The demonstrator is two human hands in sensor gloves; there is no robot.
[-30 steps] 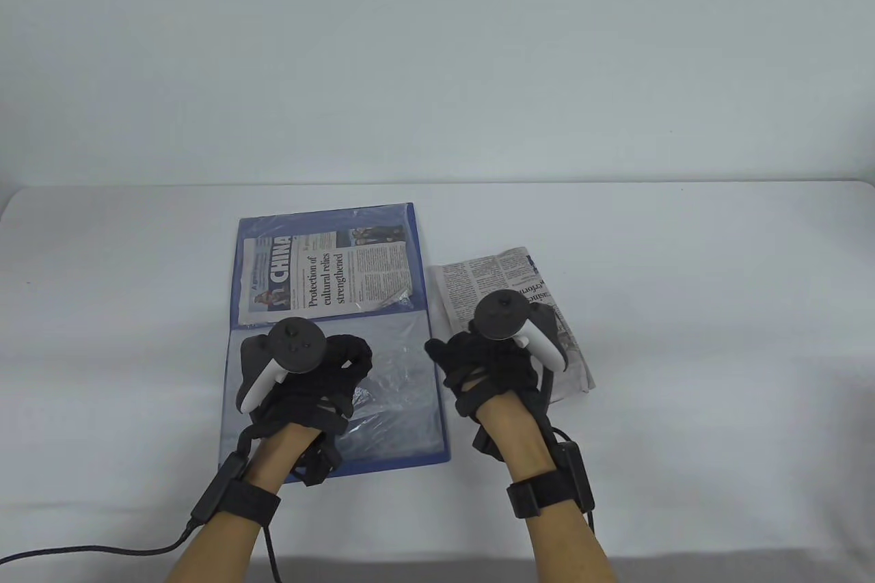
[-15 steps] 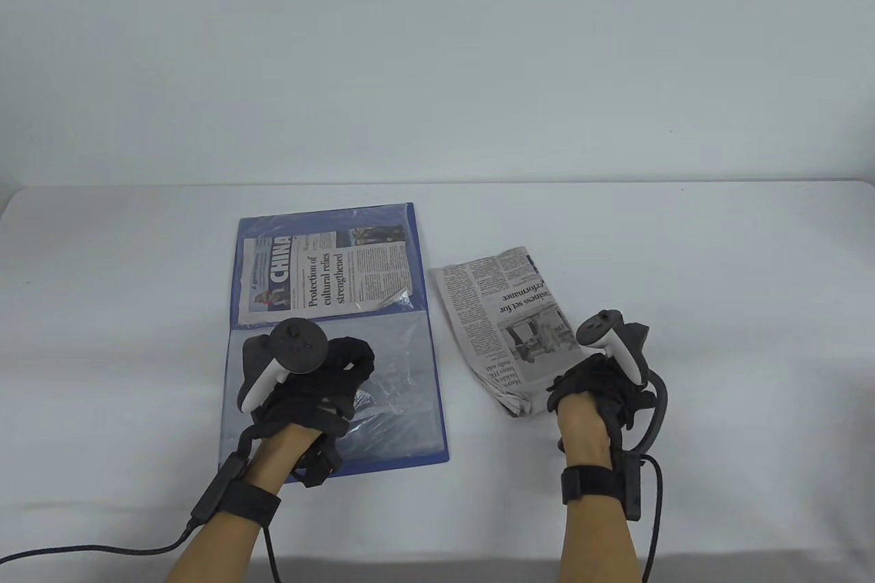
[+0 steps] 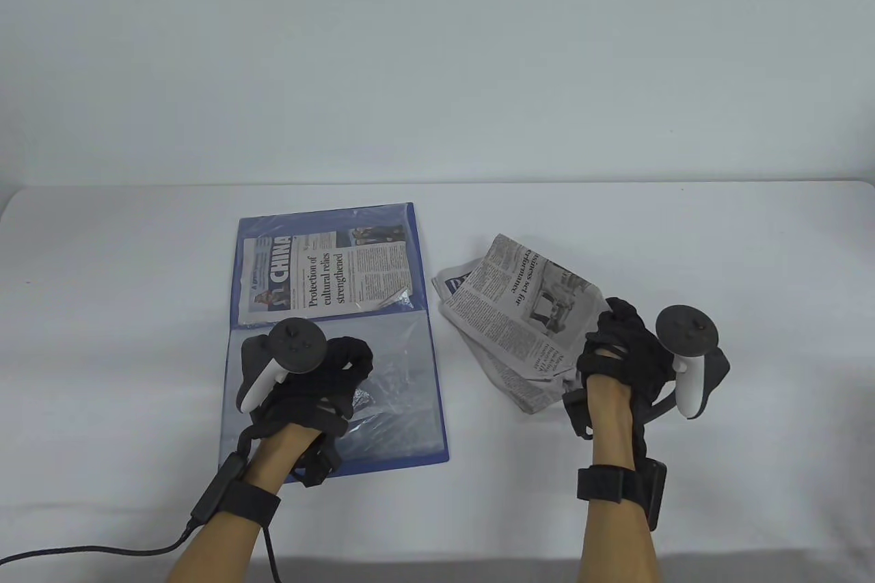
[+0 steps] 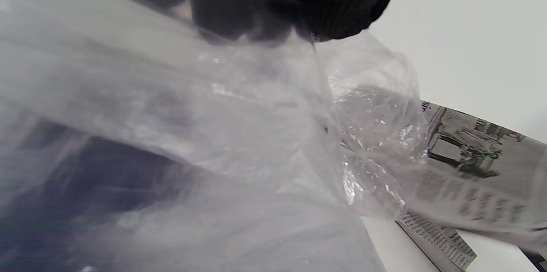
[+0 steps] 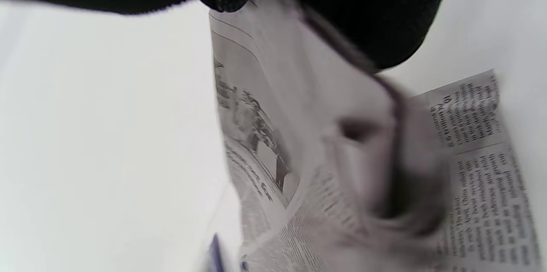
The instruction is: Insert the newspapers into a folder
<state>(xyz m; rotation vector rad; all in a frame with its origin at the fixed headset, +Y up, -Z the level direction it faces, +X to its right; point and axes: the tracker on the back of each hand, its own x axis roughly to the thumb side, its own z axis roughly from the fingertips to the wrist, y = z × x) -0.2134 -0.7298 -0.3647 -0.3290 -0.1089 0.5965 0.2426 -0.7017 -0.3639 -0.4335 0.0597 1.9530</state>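
Observation:
A blue folder (image 3: 424, 255) lies open on the white table (image 3: 683, 234). One newspaper (image 3: 328, 272) with a "CHINA" headline sits under its far clear sleeve. My left hand (image 3: 335, 371) holds the near clear sleeve (image 3: 396, 398), lifting the plastic (image 4: 367, 135). My right hand (image 3: 615, 350) grips the right edge of a second folded newspaper (image 3: 519, 309) and tilts it up off the table; it also shows in the right wrist view (image 5: 273, 152). Another folded sheet (image 3: 454, 286) lies beneath it.
A black cable (image 3: 89, 550) runs from my left wrist along the table's front edge. A pale wall rises behind the table.
My right hand moved right off the top of the second newspaper, took its right edge and lifted it, tilting it toward the folder. My left hand stayed on the sleeve.

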